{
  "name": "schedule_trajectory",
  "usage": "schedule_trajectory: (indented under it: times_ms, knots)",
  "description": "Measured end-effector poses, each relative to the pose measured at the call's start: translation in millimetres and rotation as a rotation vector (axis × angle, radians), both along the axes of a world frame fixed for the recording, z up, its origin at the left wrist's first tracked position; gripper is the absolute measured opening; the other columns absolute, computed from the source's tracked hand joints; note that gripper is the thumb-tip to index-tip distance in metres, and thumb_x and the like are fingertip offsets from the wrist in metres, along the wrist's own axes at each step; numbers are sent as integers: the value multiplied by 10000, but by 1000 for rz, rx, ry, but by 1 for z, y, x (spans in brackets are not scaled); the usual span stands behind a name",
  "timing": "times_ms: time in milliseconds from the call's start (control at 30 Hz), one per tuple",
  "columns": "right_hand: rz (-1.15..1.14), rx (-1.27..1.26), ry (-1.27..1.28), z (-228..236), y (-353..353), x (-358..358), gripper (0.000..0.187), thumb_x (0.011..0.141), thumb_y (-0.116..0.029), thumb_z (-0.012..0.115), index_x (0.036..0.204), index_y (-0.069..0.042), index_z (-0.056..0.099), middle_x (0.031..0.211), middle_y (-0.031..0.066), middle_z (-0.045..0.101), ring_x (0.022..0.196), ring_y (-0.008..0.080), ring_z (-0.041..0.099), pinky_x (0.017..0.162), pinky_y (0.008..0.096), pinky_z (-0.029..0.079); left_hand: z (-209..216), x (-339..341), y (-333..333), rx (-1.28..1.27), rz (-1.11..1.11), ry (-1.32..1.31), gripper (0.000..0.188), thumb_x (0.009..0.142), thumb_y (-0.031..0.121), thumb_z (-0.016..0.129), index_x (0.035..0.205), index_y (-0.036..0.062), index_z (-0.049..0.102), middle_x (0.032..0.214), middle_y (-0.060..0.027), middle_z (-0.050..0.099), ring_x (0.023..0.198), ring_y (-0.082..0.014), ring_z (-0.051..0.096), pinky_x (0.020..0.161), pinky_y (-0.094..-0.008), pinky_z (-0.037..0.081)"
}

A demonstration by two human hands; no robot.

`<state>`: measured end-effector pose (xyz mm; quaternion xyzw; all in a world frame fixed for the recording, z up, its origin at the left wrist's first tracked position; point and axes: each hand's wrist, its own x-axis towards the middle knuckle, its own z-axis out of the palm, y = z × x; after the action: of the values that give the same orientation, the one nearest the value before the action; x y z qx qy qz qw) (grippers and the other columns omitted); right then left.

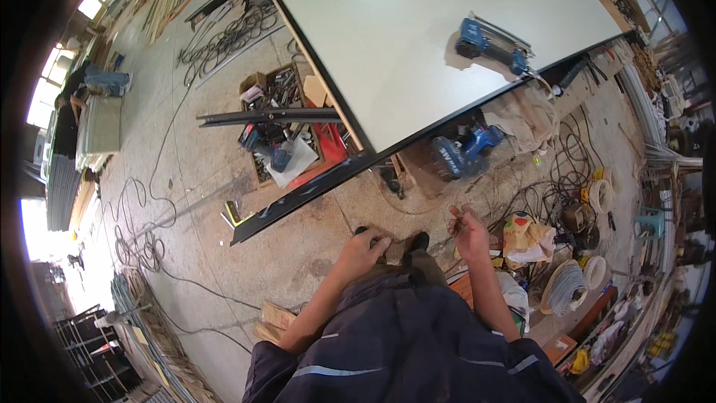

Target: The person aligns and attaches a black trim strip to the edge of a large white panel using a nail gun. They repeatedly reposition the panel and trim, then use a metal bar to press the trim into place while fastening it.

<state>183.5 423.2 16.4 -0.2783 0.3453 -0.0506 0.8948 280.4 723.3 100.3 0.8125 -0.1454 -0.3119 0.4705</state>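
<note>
My left hand (362, 255) is over the floor in front of my body, its fingers curled in and the thumb at their side. What it holds, if anything, is hidden. To its right, my right hand (471, 236) is raised with the palm partly showing, fingers loosely bent and apart; I make out nothing in it. Both hands are apart from the large white panel (373, 45) with its dark edge frame. A blue nail gun (488, 46) lies on the panel near its right edge. Below that edge sits a second blue power tool (462, 155).
A crate of loose hardware (280, 93), with a drill (265, 151), stands left of the panel. A long black bar (298, 198) juts toward the left. Cables (142, 216) trail over the floor. A wire spool (564, 289) is at right. Another person (97, 86) bends at far left.
</note>
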Motion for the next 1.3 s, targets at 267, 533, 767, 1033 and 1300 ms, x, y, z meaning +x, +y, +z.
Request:
schedule_trajectory:
  times_ms: [267,533,767,1033,1300]
  knots:
    - [34,-215,242,-28,-62,-76,264,978,-121,626,1230,-57,575,1099,163,716,784,236,678,681,379,541,15,-17,-70,67,-19,-14,340,970,315,647,1029,-18,683,898,-252,700,899,-435,681,783,-467,526]
    - [41,-236,278,-37,-116,-114,285,916,-106,715,1179,-39,625,1049,163,724,770,233,692,666,378,550,21,-32,-106,103,25,14,342,995,303,641,1066,-28,692,863,-176,719,804,-276,701,747,-391,533]
    - [178,-593,113,8,-152,-28,201,920,-86,651,1100,3,650,901,99,708,724,175,648,668,312,515,0,-29,-84,166,111,-67,354,983,301,649,1036,-46,693,831,-177,719,775,-280,701,730,-389,532]
    - [221,-1378,-30,101,-197,160,290,914,-65,648,1196,-1,666,987,62,699,922,148,659,807,282,519,35,-3,-29,85,182,-8,345,993,290,634,1031,-46,699,805,-153,712,740,-243,685,695,-380,530]
    - [349,-2295,200,132,-221,304,641,756,-94,740,1370,-15,574,1403,193,550,1308,381,507,1103,454,428,70,30,61,9,305,67,326,981,286,655,1046,-30,700,905,-217,727,838,-340,709,774,-397,541]
